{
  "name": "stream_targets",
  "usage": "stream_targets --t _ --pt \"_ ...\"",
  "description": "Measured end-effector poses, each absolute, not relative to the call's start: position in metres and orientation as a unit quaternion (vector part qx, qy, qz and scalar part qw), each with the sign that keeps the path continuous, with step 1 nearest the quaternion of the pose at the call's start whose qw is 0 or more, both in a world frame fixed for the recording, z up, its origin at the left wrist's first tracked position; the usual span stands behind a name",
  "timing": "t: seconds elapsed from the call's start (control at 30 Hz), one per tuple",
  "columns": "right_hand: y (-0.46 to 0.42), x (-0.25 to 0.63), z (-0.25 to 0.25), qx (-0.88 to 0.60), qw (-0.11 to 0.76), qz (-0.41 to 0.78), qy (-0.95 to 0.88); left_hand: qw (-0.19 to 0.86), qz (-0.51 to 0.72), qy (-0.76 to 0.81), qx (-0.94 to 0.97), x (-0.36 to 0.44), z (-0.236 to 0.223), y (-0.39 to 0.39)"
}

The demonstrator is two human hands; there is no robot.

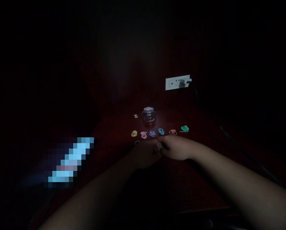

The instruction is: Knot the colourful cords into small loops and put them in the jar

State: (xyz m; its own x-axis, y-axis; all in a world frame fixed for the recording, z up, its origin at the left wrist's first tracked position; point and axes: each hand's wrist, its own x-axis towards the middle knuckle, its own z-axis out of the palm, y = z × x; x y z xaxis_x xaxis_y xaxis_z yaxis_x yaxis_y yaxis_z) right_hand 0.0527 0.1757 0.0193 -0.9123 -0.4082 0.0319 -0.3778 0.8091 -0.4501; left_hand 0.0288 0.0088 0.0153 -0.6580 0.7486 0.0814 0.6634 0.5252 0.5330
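My left hand [146,153] and my right hand [175,147] meet over the table, both with fingers curled in. Where they touch, a small green hair tie [160,149] shows at the fingers of my right hand. Deep shade hides what my left fingers hold. Just beyond lie small piles of hair ties: yellow [134,134], pink [143,134], purple [152,134], blue [161,131], orange [173,132] and green [184,128]. A dim loop [137,142] shows beside my left hand. Behind the piles stands a clear jar [149,115] with its lid on.
Two small bands [136,116] lie left of the jar. A bright pixelated screen [72,161] is at the left. On the wall, a socket plate [173,83] holds a white plug [185,81]. A cable [248,156] runs down the right side. Most surroundings are dark.
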Motion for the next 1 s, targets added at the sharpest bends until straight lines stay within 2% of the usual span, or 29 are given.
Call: stream_targets --t 0.3,0.67,1.0 --pt "0.1756 0.0542 0.0199 -0.193 0.036 -0.204 0.959 0.085 0.255 0.877 0.399 0.0323 0.0191 0.0117" --pt "0.1762 0.051 0.0188 -0.188 0.068 -0.23 0.953 0.071 0.241 0.877 0.41 0.0306 0.0186 0.01" --pt "0.1771 0.051 0.0187 -0.202 0.057 -0.236 0.949 0.082 0.261 0.878 0.392 0.0341 0.02 0.0107"
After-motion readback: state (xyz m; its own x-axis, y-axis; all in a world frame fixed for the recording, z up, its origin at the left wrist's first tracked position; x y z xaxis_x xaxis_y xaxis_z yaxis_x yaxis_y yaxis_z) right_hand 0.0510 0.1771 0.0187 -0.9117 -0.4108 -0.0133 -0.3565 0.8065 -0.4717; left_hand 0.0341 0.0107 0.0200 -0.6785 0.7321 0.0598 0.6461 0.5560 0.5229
